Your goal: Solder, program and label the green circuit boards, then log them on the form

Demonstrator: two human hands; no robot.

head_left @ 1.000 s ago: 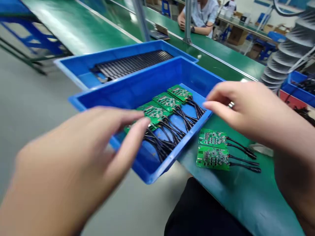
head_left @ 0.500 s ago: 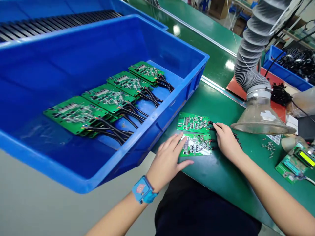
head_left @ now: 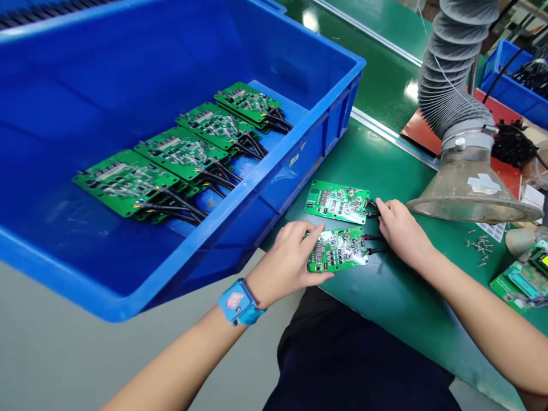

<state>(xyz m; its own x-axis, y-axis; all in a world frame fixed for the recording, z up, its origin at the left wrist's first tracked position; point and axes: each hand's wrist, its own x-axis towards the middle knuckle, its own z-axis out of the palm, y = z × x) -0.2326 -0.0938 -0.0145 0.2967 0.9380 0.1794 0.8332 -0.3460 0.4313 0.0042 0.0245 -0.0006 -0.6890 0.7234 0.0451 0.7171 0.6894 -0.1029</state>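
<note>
Two green circuit boards lie side by side on the green bench, each with a digit display and black cables at its right end. My left hand [head_left: 287, 255], with a blue wrist strap [head_left: 240, 301], grips the left end of the near circuit board [head_left: 342, 250], thumb along the near edge and fingers at the far one. At the far circuit board [head_left: 338, 201], my right hand [head_left: 402, 231] pinches the black cables [head_left: 373, 208] just off the board's right edge. The near board's cables [head_left: 377, 244] run under that hand, where their ends are hidden.
On the left stands a big blue bin [head_left: 295, 148] holding several stacks of cabled boards [head_left: 128, 180]. A fume hose hood [head_left: 471, 182] hangs at the right, above small metal parts [head_left: 480, 246]. Beyond those sits a board with a display [head_left: 522, 279].
My left fingers, earlier spread flat over the near board, have curled around its left end. A wider gap now separates the two boards. The whole view has shifted slightly.
</note>
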